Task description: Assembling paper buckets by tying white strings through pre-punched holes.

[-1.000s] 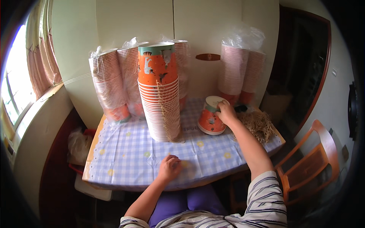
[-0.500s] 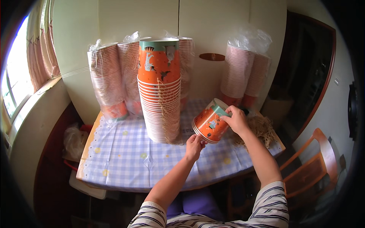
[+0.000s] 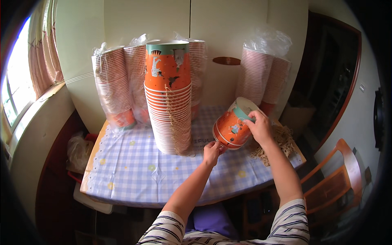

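An orange paper bucket (image 3: 232, 130) with a teal band and printed figures is held tilted above the right half of the table, base up and rim down. At least one more white rim shows at its lower end, so it seems nested with another. My right hand (image 3: 260, 125) grips the teal end, thumb and fingers closed on it. My left hand (image 3: 212, 152) pinches the rim at the lower left. Left of the hands stands a tall upside-down stack of matching buckets (image 3: 168, 102), with tan strands hanging down its side.
Plastic-wrapped bucket stacks (image 3: 112, 85) line the back left, and more wrapped stacks (image 3: 257, 75) stand at the back right. A tan pile of strands (image 3: 279, 143) lies by the right edge of the checked tablecloth (image 3: 134, 175). A wooden chair (image 3: 332, 179) stands at the right.
The held bucket has moved slightly right and tipped further, showing more of its base. Its rims have spread apart at the lower end. Both hands shifted right with it.
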